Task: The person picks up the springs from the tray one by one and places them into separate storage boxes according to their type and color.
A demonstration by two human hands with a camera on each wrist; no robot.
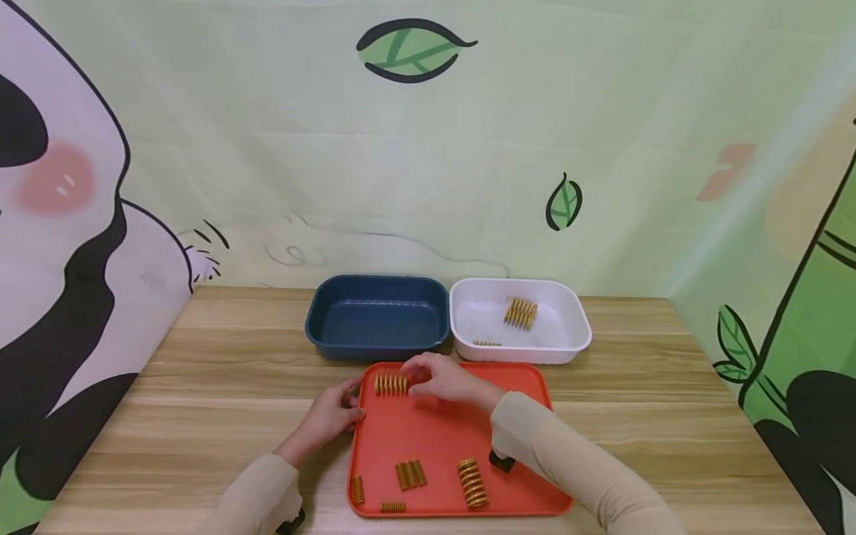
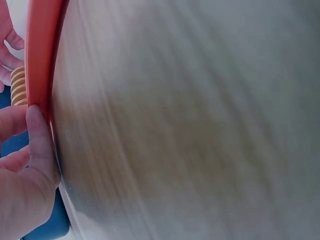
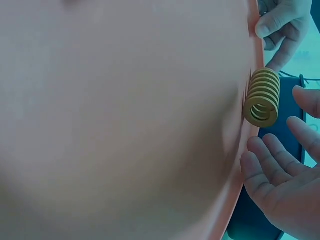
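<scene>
A red tray (image 1: 428, 431) lies on the table. Near its far left corner sits a gold coil spring (image 1: 391, 384), which the right wrist view shows with its open end towards the camera. My right hand (image 1: 444, 377) hovers just right of this spring, fingers spread apart and holding nothing; a gap separates them from the coil (image 3: 262, 97). At the tray's left rim, my left hand (image 1: 328, 416) pinches the edge with thumb and fingers. Closer to me on the tray lie a large spring (image 1: 472, 483), a medium spring (image 1: 411, 474) and two small springs (image 1: 357, 490).
Behind the tray stand a dark blue bin (image 1: 377, 349) and, to its right, a white bin (image 1: 521, 355). Inside the white one are a gold spring (image 1: 521, 313) and a smaller one (image 1: 487, 343). A printed cloth backdrop (image 1: 414, 148) rises behind the wooden table (image 1: 642, 386).
</scene>
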